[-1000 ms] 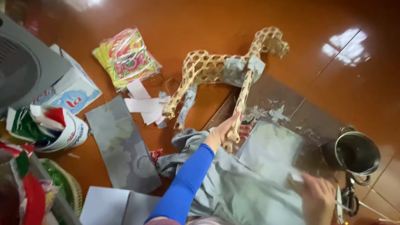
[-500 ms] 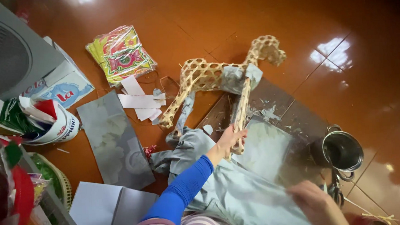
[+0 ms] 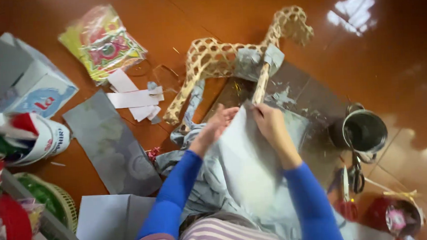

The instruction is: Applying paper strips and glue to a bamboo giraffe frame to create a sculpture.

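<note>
Woven animal frame (image 3: 210,61), twelve o'clock. Left hand (image 3: 217,127) and right hand (image 3: 269,122) pinch grey paper sheet (image 3: 247,157) taut against frame's leg.

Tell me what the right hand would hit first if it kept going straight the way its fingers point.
Probably the front leg of the woven animal frame: the right hand points up along it, fingertips almost touching it.

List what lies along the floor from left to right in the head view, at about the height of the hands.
Red, white and green bag → grey sheet → left hand → right hand → dark metal pot.
</note>
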